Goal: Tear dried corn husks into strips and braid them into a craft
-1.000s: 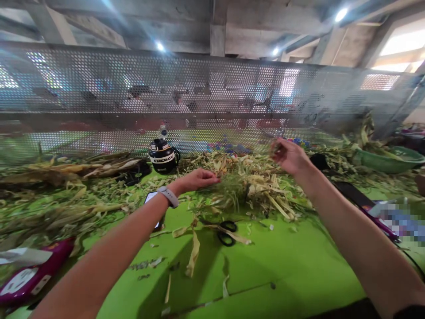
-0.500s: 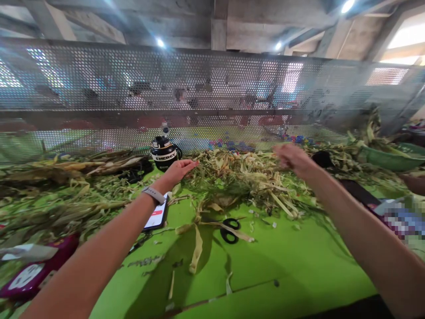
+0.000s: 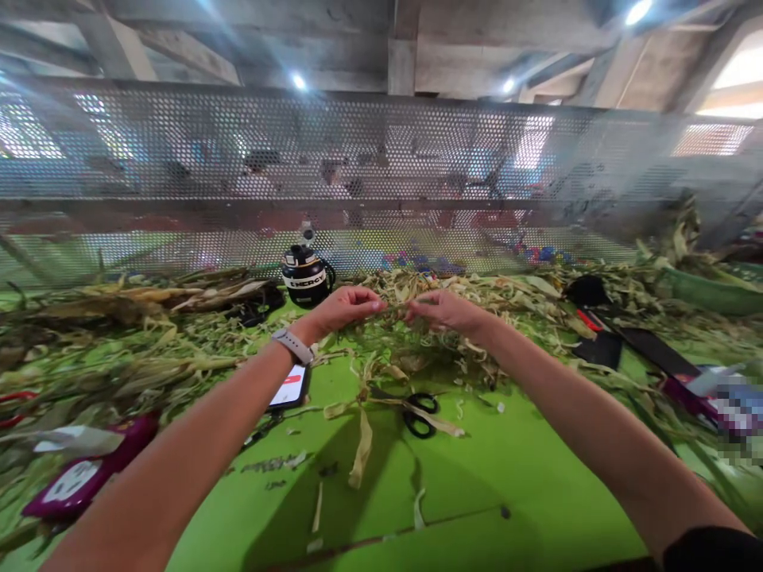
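My left hand (image 3: 346, 310), with a pale wristband (image 3: 292, 345), is raised above the table with thumb and fingertips pinched together. Facing it a short way off is my right hand (image 3: 444, 310), its fingers drawn together too. Whatever lies between the fingertips is too small to make out. Behind and below both hands spreads a heap of dried corn husk strips (image 3: 506, 294). Black-handled scissors (image 3: 420, 415) lie nearer to me, with a knotted husk piece (image 3: 362, 445) across their blades. A phone (image 3: 292, 387) with a lit screen sits under my left wrist.
A black jug marked ENERGY (image 3: 304, 280) stands behind my left hand. Purple packs (image 3: 77, 485) lie at left and right. A green basin (image 3: 703, 290) with husks is at far right. The perforated metal screen (image 3: 358, 135) bounds the green table (image 3: 477, 492); people sit beyond.
My right hand has come in from the right, close to my left hand. The left has shifted slightly right in view. A dark flat object and something red now show at right.
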`<state>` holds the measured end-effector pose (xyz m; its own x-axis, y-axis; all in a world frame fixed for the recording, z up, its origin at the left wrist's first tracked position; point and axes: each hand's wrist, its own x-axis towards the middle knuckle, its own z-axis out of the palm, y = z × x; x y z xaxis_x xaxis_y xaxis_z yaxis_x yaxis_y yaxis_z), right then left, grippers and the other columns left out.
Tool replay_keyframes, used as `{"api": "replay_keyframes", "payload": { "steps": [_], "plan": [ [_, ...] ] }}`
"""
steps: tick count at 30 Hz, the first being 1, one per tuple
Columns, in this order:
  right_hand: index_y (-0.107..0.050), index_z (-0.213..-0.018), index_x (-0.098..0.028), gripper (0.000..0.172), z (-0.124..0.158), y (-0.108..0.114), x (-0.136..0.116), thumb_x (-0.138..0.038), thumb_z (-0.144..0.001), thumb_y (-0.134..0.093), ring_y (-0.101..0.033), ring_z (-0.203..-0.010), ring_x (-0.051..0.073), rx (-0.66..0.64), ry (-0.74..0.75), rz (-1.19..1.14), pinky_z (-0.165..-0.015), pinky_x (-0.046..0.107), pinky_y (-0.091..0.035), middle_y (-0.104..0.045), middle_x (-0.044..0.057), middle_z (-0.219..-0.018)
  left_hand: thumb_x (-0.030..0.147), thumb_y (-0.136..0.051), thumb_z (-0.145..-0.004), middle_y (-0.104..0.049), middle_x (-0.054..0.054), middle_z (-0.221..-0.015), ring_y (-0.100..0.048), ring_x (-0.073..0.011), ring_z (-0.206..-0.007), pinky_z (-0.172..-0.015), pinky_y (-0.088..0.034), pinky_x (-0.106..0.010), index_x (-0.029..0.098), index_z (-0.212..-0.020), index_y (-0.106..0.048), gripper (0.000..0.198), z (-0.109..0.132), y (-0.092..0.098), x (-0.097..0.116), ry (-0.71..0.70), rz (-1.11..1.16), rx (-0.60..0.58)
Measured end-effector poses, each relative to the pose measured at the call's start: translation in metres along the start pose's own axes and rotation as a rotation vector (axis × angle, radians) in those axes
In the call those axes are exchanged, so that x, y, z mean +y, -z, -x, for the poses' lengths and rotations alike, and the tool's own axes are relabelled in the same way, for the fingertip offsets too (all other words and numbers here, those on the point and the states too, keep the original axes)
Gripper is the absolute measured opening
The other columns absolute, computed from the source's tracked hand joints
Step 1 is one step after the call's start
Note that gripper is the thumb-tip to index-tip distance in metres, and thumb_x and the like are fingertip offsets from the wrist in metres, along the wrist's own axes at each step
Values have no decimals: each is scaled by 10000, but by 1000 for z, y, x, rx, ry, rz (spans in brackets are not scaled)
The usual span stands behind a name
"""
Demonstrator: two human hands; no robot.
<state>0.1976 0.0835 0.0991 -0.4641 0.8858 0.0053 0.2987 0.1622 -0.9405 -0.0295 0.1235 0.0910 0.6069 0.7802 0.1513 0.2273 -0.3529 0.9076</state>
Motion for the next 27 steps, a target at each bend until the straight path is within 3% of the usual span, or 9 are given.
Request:
{"api": "replay_keyframes", "payload": {
  "steps": [3, 6, 12, 15, 17, 19, 21, 24, 27],
  "plan": [
    [-634, -722, -144, 489, 12, 30, 0, -632, -729, -595, -189, -298, 31, 131, -10, -48, -347, 214, -122, -268, -120, -340, 525, -671, -654, -373, 57, -493, -264, -51, -467, -447, -176, -207, 121, -626, -625, 407, 4, 9, -12, 43, -104, -114],
    [-576, -640, -170, 424, 25, 64, -1, -580, -712, -655, -201, -298, 30, 322, -35, -50, -346, 210, -137, -270, -114, -345, 533, -655, -665, -334, 62, -450, -227, -47, -448, -441, -148, -215, 125, -558, -611, 424, 7, 20, -27, 80, -158, -94],
    [-383, -576, -261, 395, 77, 170, 5, -531, -812, -549, -177, -340, 94, 931, 59, -101, -389, 271, -225, -211, -87, -369, 526, -678, -587, -499, 22, -495, -335, -69, -449, -444, -218, -214, 122, -769, -703, 443, 22, 43, -58, 168, -91, 193],
    [-314, -554, -286, 448, 111, 221, 15, -638, -769, -490, -187, -343, 137, 1122, 41, -4, -410, 304, -237, -165, -73, -360, 492, -647, -590, -531, 13, -507, -361, -78, -446, -442, -241, -213, 119, -779, -700, 421, 26, 54, -73, 240, -188, 345],
    [-364, -579, -308, 436, 125, 238, 18, -709, -735, -437, -233, -351, 162, 1159, 76, 87, -430, 317, -253, -205, -60, -363, 462, -622, -602, -576, -2, -536, -424, -101, -465, -454, -297, -218, 125, -811, -704, 406, 23, 56, -77, 283, -303, 353],
    [-438, -628, -322, 417, 127, 234, 15, -730, -709, -423, -302, -379, 180, 1113, 100, 193, -457, 325, -278, -289, -42, -377, 421, -622, -598, -668, -39, -682, -551, -149, -584, -532, -401, -233, 142, -888, -707, 411, 16, 50, -74, 272, -427, 274],
    [-494, -667, -307, 390, 118, 212, 8, -694, -702, -463, -378, -429, 181, 1045, 45, 316, -492, 325, -319, -412, -17, -424, 369, -635, -586, -706, -71, -917, -625, -206, -800, -675, -469, -253, 164, -1006, -692, 471, 7, 34, -64, 218, -577, 185],
    [-574, -721, -236, 415, 93, 166, 4, -629, -751, -445, -491, -525, 168, 677, -133, 616, -563, 311, -384, -577, 25, -562, 363, -601, -653, -669, -124, -1034, -609, -272, -978, -825, -470, -309, 139, -1086, -666, 492, -3, -5, -41, 145, -890, 220],
    [-605, -642, -187, 306, 72, 125, 17, -490, -684, -613, -522, -595, 157, 378, -143, 873, -600, 269, -374, -604, 16, -600, 445, -553, -751, -634, -140, -1051, -607, -274, -977, -850, -472, -345, 146, -1091, -656, 464, -11, -50, -23, 57, -1021, 164]
  ]
}}
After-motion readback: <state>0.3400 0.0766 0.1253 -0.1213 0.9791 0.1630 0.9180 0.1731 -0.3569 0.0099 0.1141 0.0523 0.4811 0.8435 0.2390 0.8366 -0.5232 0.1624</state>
